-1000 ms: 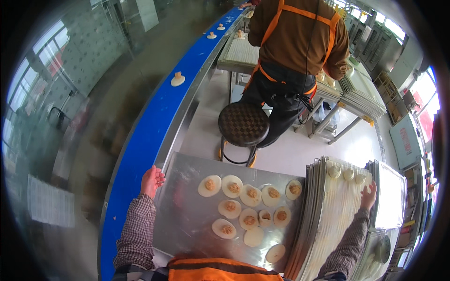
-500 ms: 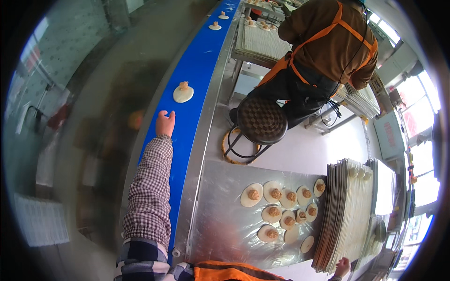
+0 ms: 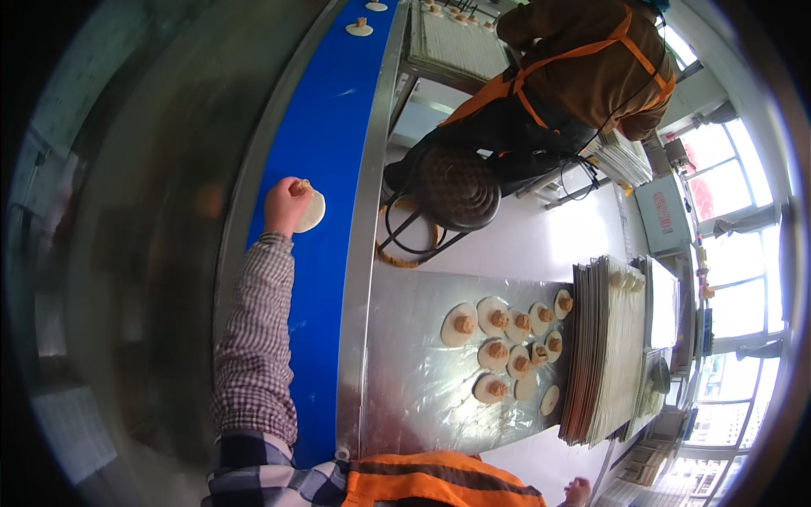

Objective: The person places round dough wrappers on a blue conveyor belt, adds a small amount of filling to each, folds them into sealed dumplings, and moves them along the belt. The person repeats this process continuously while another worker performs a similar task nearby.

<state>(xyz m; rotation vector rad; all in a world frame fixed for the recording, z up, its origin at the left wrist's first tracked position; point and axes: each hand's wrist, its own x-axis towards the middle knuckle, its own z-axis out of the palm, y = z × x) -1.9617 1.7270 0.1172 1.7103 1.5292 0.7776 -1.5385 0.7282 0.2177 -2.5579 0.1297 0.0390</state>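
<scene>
Out over the blue conveyor belt [image 3: 317, 127], my left hand [image 3: 285, 207] is closed at the left side of a flat white dough round [image 3: 312, 214]. A lump of brownish filling [image 3: 303, 187] shows beside its curled fingers, which partly cover the round. Whether the fingertips pinch the filling as well as the dough is hidden. My right hand [image 3: 579, 490] shows small at the lower edge, right of my orange apron [image 3: 439, 482]. Its fingers are loosely bent and apart, with nothing visible in them.
Several dough rounds [image 3: 458, 325], most topped with filling, lie on a metal table [image 3: 405, 363] to the right. Stacked trays [image 3: 604, 355] stand beyond them. A round stool [image 3: 456, 190] and a co-worker in an orange apron [image 3: 583, 76] are ahead. More rounds [image 3: 359, 28] sit farther up the belt.
My left hand has closed at the dough round, which has come nearer along the belt. The view has shifted slightly, and my right hand appears lower and farther left.
</scene>
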